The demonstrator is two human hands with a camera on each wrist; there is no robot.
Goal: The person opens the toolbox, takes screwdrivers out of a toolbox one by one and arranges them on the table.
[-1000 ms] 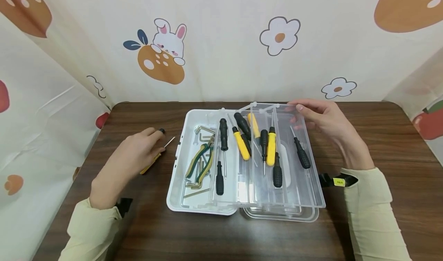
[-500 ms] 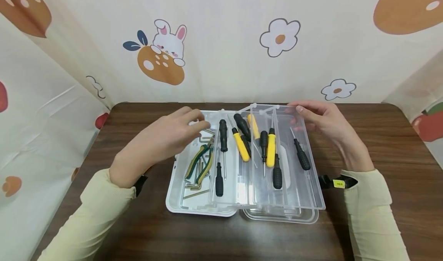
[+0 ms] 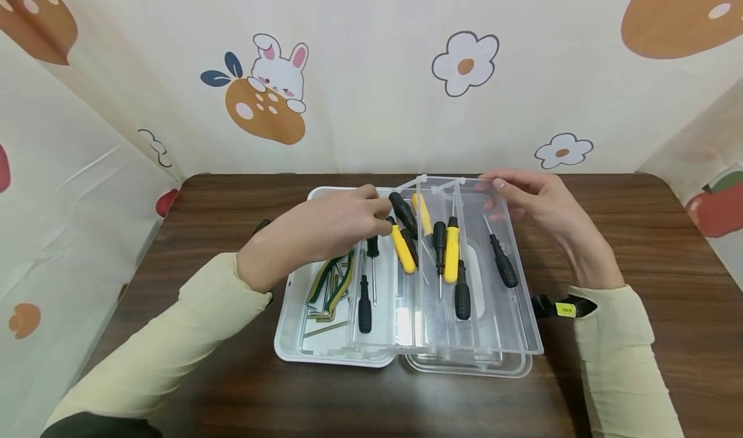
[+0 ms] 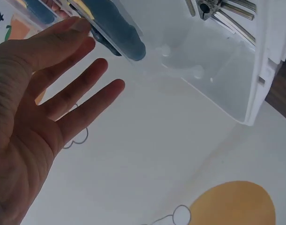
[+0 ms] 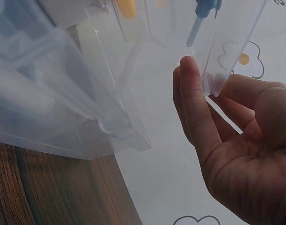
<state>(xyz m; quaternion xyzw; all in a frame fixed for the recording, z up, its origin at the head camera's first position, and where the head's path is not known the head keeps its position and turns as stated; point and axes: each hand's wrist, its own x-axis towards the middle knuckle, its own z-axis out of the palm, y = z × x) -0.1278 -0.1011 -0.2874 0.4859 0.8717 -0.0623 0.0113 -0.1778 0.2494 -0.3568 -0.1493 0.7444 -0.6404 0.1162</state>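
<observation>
My left hand [image 3: 342, 222] reaches over the clear divided tray [image 3: 519, 325], fingertips beside a black-handled screwdriver [image 3: 364, 306] and a yellow-handled screwdriver [image 3: 402, 251]. In the left wrist view its fingers are spread and nearly straight, the thumb at the tray's edge by a dark handle [image 4: 117, 28]. My right hand [image 3: 540, 206] holds the tray's far right corner between thumb and fingers. Several black and yellow screwdrivers lie in the tray, which overlaps the white toolbox base [image 3: 284, 344]. Green-and-yellow pliers [image 3: 342, 289] in the base are partly hidden by the left hand.
Hex keys [image 3: 325, 329] lie in the white base with the pliers. Under the tray's right half sits a clear lid [image 3: 511, 368]. A dark handle end [image 3: 261, 226] shows on the brown table [image 3: 232, 373] above the left wrist. A patterned curtain stands behind.
My left hand has let go of a yellow-handled screwdriver at the left of the table and moved right, over the white base to the tray. The right hand stays at the tray's corner.
</observation>
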